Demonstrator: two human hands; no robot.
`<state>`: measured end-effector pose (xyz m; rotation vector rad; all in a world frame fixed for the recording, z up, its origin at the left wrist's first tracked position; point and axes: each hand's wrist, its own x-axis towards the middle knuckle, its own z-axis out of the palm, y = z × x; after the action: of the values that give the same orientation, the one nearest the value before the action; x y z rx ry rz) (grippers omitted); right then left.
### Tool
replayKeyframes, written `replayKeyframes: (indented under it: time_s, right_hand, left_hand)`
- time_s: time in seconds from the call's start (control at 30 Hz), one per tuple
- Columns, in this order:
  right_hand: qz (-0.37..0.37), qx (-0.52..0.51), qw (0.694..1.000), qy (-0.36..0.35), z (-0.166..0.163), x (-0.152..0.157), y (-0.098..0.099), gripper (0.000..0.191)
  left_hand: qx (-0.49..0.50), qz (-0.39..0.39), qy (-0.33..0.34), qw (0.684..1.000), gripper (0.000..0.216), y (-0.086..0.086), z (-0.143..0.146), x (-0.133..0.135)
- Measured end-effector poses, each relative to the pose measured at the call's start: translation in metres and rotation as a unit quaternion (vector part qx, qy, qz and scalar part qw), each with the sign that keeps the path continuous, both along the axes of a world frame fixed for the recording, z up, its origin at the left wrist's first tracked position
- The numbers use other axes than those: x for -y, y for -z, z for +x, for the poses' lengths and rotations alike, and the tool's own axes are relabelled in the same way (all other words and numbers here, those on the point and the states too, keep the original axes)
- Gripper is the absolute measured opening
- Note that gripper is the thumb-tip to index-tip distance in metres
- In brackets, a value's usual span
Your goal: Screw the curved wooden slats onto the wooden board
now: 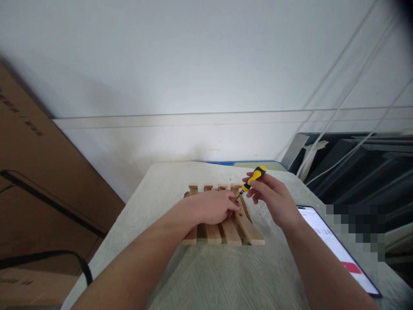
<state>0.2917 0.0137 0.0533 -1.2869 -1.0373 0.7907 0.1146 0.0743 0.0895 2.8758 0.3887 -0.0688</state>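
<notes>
A small wooden slatted rack (226, 230) lies flat on the white table (206, 275). My left hand (213, 206) rests on top of the slats, fingers curled down and pinching at a spot near the rack's right side. My right hand (274, 200) is closed around a yellow-and-black screwdriver (253, 177), held tilted with its tip pointing down-left at the rack, right beside my left fingertips. Whether a screw sits under the tip is too small to see.
A phone or tablet (338, 249) with a lit white screen lies on the table at the right. A large cardboard box (38, 185) leans at the left. White cables (338, 107) hang at the right above dark panels (361, 168). A white wall stands behind.
</notes>
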Motion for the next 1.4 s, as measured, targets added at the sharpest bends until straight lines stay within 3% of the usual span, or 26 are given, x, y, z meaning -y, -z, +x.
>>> replayKeyframes:
  time_s: [0.1, 0.27, 0.5, 0.7, 0.87, 0.93, 1.07, 1.13, 1.3, 1.4]
  right_hand:
    - [0.002, 0.009, 1.000, -0.003, 0.001, 0.001, -0.001, 0.037]
    - [-0.037, 0.127, 0.985, 0.108, 0.000, -0.007, 0.008, 0.041]
    - [0.009, 0.003, 1.000, -0.012, 0.003, -0.005, 0.009, 0.047]
    - [-0.023, 0.110, 0.991, 0.070, 0.001, -0.008, 0.007, 0.040]
    - [0.003, 0.025, 1.000, -0.010, 0.006, -0.004, 0.005, 0.044]
    - [0.001, 0.046, 0.999, -0.018, 0.007, -0.003, 0.003, 0.040]
    - [-0.015, 0.167, 0.983, 0.076, 0.002, -0.004, 0.003, 0.038]
    - [-0.010, 0.166, 0.981, 0.101, -0.001, -0.004, 0.004, 0.040]
    - [0.007, 0.057, 0.998, 0.001, 0.002, -0.002, 0.005, 0.045]
    - [-0.007, 0.127, 0.991, 0.034, 0.002, -0.003, 0.005, 0.037]
  left_hand:
    - [-0.020, 0.003, 0.016, 1.000, 0.025, 0.000, 0.001, 0.000]
    - [-0.047, 0.010, 0.015, 0.999, 0.026, -0.004, 0.002, 0.002]
    - [-0.017, 0.002, 0.034, 0.999, 0.029, 0.002, 0.002, -0.002]
    - [-0.036, 0.007, 0.025, 0.999, 0.030, 0.003, 0.002, -0.002]
    - [-0.008, -0.001, 0.016, 1.000, 0.031, 0.005, 0.001, -0.003]
    - [-0.004, -0.002, 0.017, 1.000, 0.029, 0.005, 0.001, -0.003]
    - [-0.010, 0.008, 0.015, 1.000, 0.024, 0.003, 0.001, -0.001]
    - [-0.014, 0.010, 0.015, 1.000, 0.025, 0.002, 0.001, -0.001]
    - [-0.008, 0.009, 0.021, 1.000, 0.027, 0.005, 0.001, -0.003]
    - [-0.003, 0.010, 0.023, 1.000, 0.025, 0.006, 0.001, -0.003]
